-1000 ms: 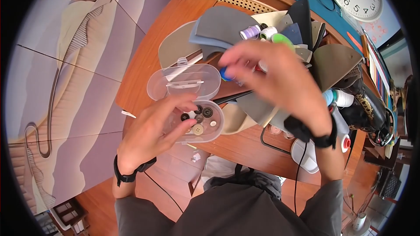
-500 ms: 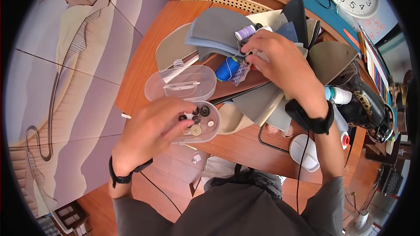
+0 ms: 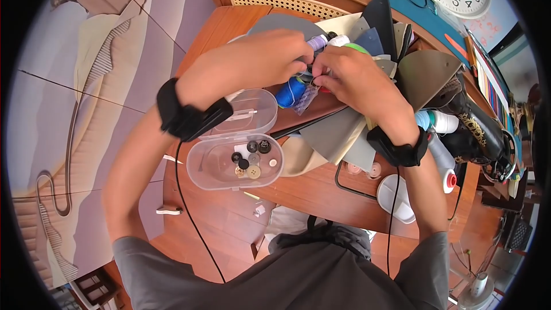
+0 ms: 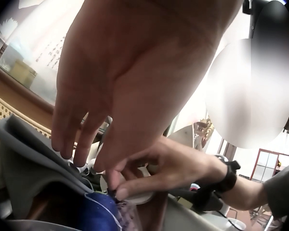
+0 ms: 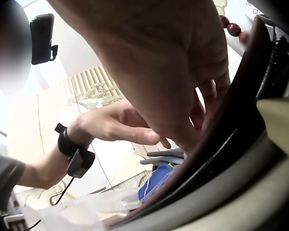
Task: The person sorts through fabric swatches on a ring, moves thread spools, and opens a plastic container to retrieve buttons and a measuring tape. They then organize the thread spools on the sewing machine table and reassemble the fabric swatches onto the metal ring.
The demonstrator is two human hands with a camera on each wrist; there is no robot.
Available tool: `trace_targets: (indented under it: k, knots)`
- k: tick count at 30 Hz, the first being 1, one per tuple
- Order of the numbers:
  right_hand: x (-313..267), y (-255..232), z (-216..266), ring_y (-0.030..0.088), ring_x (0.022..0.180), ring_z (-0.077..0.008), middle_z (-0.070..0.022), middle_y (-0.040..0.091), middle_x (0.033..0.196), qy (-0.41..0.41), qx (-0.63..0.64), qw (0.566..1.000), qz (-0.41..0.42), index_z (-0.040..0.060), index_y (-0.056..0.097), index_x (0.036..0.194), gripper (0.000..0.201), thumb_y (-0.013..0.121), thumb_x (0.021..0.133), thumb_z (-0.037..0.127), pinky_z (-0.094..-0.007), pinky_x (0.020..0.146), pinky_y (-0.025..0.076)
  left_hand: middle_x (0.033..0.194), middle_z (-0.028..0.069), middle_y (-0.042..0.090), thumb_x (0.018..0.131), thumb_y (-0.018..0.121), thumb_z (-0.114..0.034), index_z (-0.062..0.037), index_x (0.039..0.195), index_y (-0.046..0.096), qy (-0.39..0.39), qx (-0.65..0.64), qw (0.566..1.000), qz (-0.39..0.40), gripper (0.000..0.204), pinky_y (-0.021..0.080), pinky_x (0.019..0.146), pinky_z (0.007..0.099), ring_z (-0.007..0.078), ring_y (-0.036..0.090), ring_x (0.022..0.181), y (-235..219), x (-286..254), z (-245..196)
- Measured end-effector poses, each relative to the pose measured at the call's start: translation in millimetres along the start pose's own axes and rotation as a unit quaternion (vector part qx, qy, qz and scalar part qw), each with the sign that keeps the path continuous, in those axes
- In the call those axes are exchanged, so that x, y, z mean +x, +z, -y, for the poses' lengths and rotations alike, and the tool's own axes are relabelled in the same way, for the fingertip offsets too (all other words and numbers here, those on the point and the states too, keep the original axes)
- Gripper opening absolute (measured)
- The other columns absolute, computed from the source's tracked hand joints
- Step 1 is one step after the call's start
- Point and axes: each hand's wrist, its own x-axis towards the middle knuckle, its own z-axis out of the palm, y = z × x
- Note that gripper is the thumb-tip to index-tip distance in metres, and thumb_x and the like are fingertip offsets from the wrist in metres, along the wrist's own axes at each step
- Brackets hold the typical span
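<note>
My right hand pinches a small dark piece between thumb and index finger; the fingertips mostly cover it. Close beside it, my left hand reaches in from the left with its fingers pointing down, as the left wrist view shows. Under the hands lie a blue spool of thread and a clear packet with a purple pattern. A lilac thread spool sits just behind the fingertips. The clear plastic box stands open at the front left, with several buttons inside.
Grey, cream and dark fabric pieces spread around the hands. A black sewing machine and thread cones stand at the right, a white dish at the front. A carved-edge shelf with cane mesh runs behind.
My left hand has left the button box and moved up and right, close to my right hand. My right hand first reached into the pile and now stays at about that place.
</note>
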Motion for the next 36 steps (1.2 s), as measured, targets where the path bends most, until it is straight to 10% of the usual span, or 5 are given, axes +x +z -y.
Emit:
trace_targets:
  k: [7,12,16,26,36]
  knots:
    - [-4,-4,3,0.062,0.079,-0.0378,-0.0165,0.064,0.082,-0.029,0.024,0.999,-0.031,0.0012,0.061,0.088,0.010,0.069,0.081,0.004,-0.0450,0.070,0.049,0.105,0.0120,0.060,0.088,0.069,-0.015,-0.0022,0.104,0.064,-0.037,0.024,0.999,0.030,0.021,0.045,0.090,0.0422,0.0320,0.057,0.105,16,29,4]
    - [-14,-25,41,0.065,0.068,-0.0217,-0.0089,0.066,0.083,0.009,0.087,0.995,-0.043,0.0041,0.064,0.092,0.012,0.069,0.081,0.002,-0.0331,0.061,0.051,0.104,0.0115,0.059,0.084,0.072,-0.012,-0.0042,0.099,0.064,-0.027,-0.002,0.998,-0.056,0.019,0.046,0.087,0.0415,0.0314,0.056,0.103,28,28,3]
    - [-34,4,95,0.066,0.073,-0.0224,-0.0075,0.063,0.081,-0.118,0.125,0.985,-0.030,0.0062,0.063,0.089,0.014,0.071,0.078,0.009,-0.0360,0.060,0.052,0.100,0.0114,0.059,0.085,0.069,-0.006,-0.0050,0.100,0.064,0.013,-0.009,0.998,-0.055,0.016,0.047,0.082,0.0397,0.0299,0.057,0.097,37,32,15]
    - [-39,24,111,0.064,0.083,-0.0266,-0.0069,0.057,0.082,-0.141,0.023,0.984,0.106,0.0033,0.059,0.090,0.021,0.071,0.079,0.016,-0.0385,0.063,0.052,0.086,0.0101,0.058,0.090,0.065,-0.008,-0.0043,0.098,0.063,-0.006,0.002,0.989,-0.145,0.009,0.047,0.076,0.0394,0.0251,0.059,0.089,18,19,12]
    - [8,-35,19,0.067,0.082,-0.0316,-0.0118,0.069,0.089,0.073,-0.123,0.988,-0.057,0.0061,0.071,0.092,0.009,0.068,0.086,0.012,-0.0415,0.073,0.053,0.087,0.0151,0.067,0.081,0.073,-0.009,-0.0042,0.096,0.067,-0.033,-0.005,0.996,-0.088,0.017,0.049,0.075,0.0425,0.0320,0.063,0.085,35,30,9]
